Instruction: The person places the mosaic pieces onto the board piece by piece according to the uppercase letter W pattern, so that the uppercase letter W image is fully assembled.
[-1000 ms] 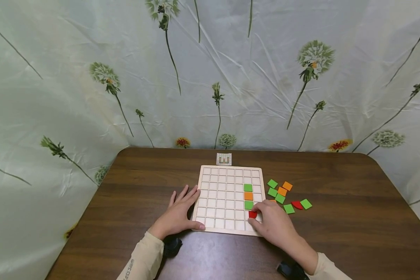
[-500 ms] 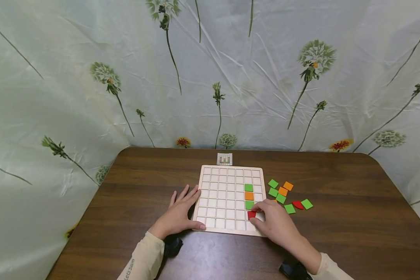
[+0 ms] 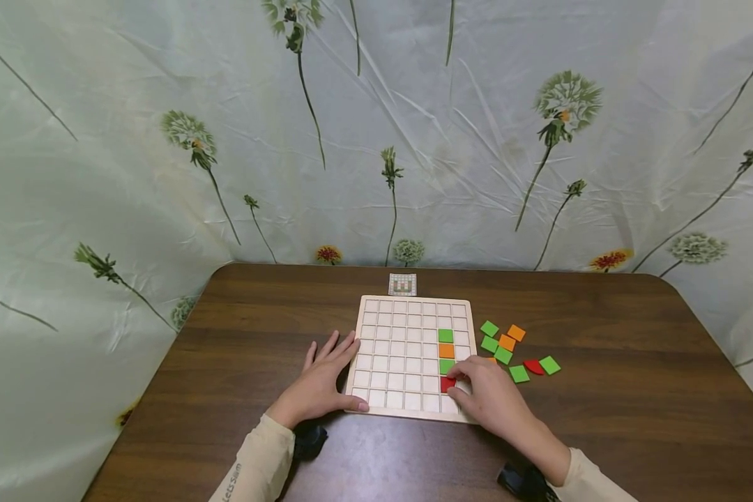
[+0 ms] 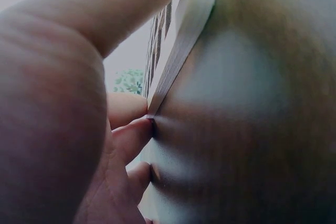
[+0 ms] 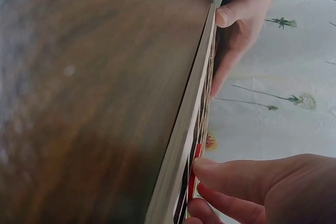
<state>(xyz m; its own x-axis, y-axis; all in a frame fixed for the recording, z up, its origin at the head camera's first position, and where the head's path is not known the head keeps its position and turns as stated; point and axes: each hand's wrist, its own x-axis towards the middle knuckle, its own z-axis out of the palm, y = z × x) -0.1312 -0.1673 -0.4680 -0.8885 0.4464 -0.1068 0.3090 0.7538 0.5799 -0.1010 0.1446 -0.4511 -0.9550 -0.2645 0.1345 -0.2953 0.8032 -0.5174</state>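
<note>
A pale gridded board (image 3: pixel 389 380) lies on the table. In one column of its cells sit a green tile (image 3: pixel 445 336), an orange tile (image 3: pixel 446 351) and a second green tile (image 3: pixel 446 366). Just below them, my right hand (image 3: pixel 496 397) pinches a red tile (image 3: pixel 447 384) between thumb and fingers at the board's surface; the fingers partly cover it. The right wrist view shows this red tile (image 5: pixel 194 174) edge-on under the thumb. My left hand (image 3: pixel 316 383) rests against the board's left edge with fingers spread, its thumb on the near left corner.
Loose green tiles (image 3: pixel 519 374), orange tiles (image 3: pixel 516 332) and a rounded red piece (image 3: pixel 533 367) lie right of the board. Another orange tile is mostly hidden by my right hand. A small printed card (image 3: pixel 403 284) lies behind the board. A flowered curtain (image 3: pixel 464 139) hangs beyond the table.
The red tile has shifted slightly left in my right hand's pinch and now lines up under the green tile. My left hand has stayed in place.
</note>
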